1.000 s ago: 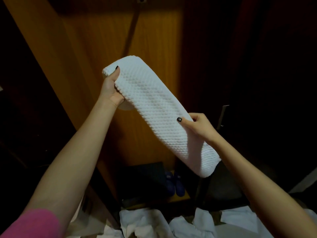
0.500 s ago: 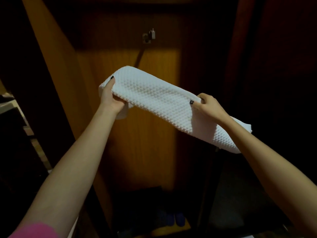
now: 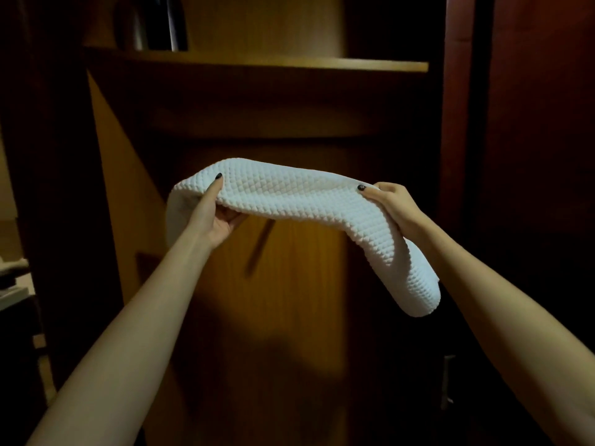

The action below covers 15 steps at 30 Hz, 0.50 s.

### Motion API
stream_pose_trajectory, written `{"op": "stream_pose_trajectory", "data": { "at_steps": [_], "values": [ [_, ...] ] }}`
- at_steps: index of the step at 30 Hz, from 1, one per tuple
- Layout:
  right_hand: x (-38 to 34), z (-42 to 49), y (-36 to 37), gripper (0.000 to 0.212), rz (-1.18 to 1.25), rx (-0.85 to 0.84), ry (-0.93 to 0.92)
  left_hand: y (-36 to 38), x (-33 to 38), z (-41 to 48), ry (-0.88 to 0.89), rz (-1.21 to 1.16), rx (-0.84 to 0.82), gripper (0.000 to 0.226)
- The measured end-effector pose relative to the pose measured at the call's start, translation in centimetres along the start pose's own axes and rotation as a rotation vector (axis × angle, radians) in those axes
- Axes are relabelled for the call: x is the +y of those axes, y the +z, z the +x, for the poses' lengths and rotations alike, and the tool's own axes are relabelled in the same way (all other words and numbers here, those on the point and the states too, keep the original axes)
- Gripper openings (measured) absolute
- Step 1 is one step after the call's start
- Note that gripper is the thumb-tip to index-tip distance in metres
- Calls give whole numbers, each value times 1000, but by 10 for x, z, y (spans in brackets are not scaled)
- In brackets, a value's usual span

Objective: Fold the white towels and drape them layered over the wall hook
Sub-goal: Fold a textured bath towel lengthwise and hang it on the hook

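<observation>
Lifted level now for draping, towel (image 3: 299, 201) is pinched by left hand (image 3: 215, 218) and right hand (image 3: 394, 207); next, centre it over unseen hook.

A wooden shelf (image 3: 289, 64) runs across the top of a closet (image 3: 299, 284). Its front edge catches the light and its underside is in shadow. At the shelf's left end stand dark upright objects (image 3: 154, 24), too dim to identify. At the far left a pale ledge (image 3: 13, 294) shows, blurred.
</observation>
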State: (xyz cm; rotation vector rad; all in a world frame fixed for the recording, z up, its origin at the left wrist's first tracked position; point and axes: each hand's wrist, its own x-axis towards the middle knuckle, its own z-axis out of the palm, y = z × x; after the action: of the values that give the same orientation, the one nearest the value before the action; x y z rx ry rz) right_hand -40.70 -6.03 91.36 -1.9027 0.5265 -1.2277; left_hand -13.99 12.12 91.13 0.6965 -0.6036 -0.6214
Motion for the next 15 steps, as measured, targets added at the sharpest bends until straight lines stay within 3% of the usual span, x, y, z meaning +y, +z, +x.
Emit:
{"op": "stream_pose_trajectory", "data": {
  "at_steps": [7,10,15],
  "values": [
    [8,107,16,26,110,18,7,19,1,76,63,-123,60,36],
    [22,163,27,11,187,49,94,26,-4,109,47,-136,102,32],
    [51,241,48,23,263,30,248,38,-18,161,73,-163,165,47]
  ]
}}
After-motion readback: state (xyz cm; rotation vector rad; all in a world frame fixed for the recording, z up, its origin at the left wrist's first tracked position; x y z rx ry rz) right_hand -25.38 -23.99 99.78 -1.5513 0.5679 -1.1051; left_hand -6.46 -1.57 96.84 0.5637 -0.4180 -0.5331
